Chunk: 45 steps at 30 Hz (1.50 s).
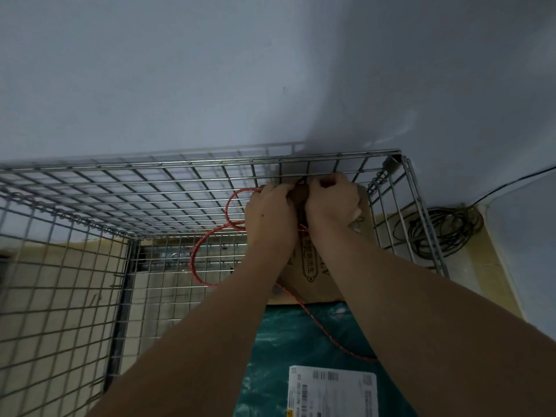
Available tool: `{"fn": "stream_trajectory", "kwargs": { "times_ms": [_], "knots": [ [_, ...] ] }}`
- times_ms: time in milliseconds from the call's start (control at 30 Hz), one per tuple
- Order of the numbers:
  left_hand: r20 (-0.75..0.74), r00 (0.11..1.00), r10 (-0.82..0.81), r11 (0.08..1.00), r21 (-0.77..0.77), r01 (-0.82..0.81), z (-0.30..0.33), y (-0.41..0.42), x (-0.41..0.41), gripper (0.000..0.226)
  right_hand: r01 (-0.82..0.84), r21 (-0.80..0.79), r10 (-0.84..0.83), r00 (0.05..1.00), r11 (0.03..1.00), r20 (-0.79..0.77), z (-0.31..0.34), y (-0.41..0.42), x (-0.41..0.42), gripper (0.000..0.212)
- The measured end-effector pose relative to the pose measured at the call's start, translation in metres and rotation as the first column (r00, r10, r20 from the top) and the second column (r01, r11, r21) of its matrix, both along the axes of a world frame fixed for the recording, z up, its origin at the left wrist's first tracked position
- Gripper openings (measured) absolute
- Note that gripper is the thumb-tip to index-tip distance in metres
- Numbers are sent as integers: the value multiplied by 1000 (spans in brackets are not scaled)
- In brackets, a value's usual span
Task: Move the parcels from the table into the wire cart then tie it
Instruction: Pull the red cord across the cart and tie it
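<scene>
Both hands (301, 203), arms outstretched, pinch red cord (210, 251) at cart's (180, 170) far rim.

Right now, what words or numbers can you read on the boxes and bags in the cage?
Brown cardboard box: printed characters in an oblong frame, too blurred to read.
White shipping label on the teal plastic parcel: barcodes and small print, too small to read.
Nothing else bears text.

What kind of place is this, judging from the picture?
Probably a parcel storeroom corner: a wire cart holding a cardboard box and a teal mailer bag with a shipping label, against a bare wall.
</scene>
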<state>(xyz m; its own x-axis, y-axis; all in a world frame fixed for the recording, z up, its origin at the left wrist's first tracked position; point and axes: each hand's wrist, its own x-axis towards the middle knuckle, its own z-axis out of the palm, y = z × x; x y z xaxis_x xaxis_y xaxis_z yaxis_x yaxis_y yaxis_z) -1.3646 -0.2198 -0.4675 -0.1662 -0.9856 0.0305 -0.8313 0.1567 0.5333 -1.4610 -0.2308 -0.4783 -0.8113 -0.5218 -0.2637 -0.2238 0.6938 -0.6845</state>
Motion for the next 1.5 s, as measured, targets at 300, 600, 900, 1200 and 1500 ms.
{"fn": "stream_trajectory", "kwargs": {
  "times_ms": [300,600,900,1200,1500],
  "knots": [
    [-49,997,59,997,-54,-62,-9,-1,-18,33,-10,0,10,999,1000,30,-6,1,-11,29],
    [250,966,-69,997,-14,75,-14,-10,-19,25,-138,107,148,985,985,-92,-11,1,-7,34],
    [119,993,10,999,-37,-5,-18,-16,-16,25,-77,207,98,991,975,-92,-10,-14,-4,38],
    [-110,989,97,995,-11,-99,-16,-15,-16,63,-7,256,28,997,967,-77,-9,-23,-2,26],
    [-276,932,234,972,57,-227,-34,-16,-10,38,53,122,-42,995,991,-95,-9,-18,1,23]
  ]
}}
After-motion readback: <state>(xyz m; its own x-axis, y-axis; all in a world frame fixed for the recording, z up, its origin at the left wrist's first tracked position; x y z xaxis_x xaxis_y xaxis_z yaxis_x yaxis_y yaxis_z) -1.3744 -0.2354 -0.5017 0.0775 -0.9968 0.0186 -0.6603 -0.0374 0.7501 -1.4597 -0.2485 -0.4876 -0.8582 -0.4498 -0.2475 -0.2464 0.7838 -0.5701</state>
